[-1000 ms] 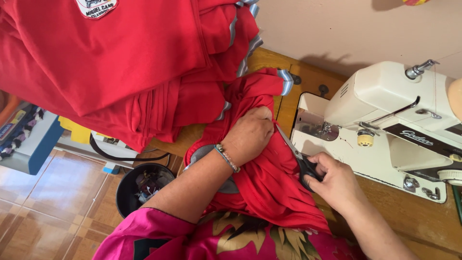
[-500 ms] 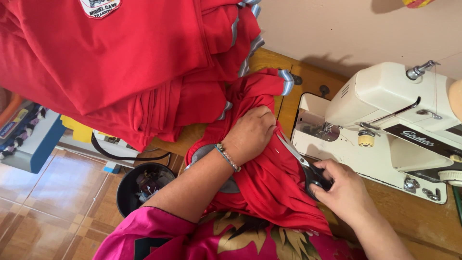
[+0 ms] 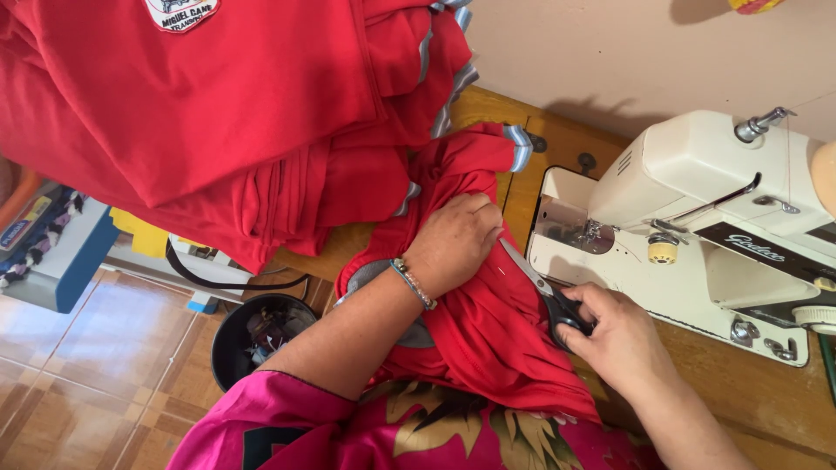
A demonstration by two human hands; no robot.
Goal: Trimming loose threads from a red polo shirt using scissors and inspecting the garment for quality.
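Left hand (image 3: pixel 457 237), centre of frame: fingers curled down and clamped on a fold of the red garment (image 3: pixel 488 335), knuckles up, pinning the cloth against the wooden table (image 3: pixel 758 396). A beaded bracelet (image 3: pixel 413 282) circles the wrist. The forearm runs down-left to a bright pink floral sleeve (image 3: pixel 348 431) at the bottom edge.

Right hand (image 3: pixel 620 338), lower right of centre: closed around the black handles of a pair of scissors (image 3: pixel 544 292), fingers through the loops. The metal blades point up-left toward the left hand and lie on the red cloth, tip just beside the left hand's knuckles. Whether the blades are parted or shut cannot be told from this angle.

The two hands sit near each other, apart, with the scissor blades between them.

The red garment is bunched in the middle of the frame, draped from the table edge down toward the lap. A grey-striped cuff (image 3: pixel 519 146) lies at its upper end.

Upper left: a large pile of red garments (image 3: pixel 218 113), folded and overhanging the table edge, with grey striped trim showing and a round white patch at the top.

Right side: a cream sewing machine (image 3: pixel 697 218) set into the table, just beside the right hand.

Lower left: tiled floor (image 3: pixel 78 383), a black bin (image 3: pixel 252 335) holding scraps, and a blue box (image 3: pixel 52 252) at the left edge.
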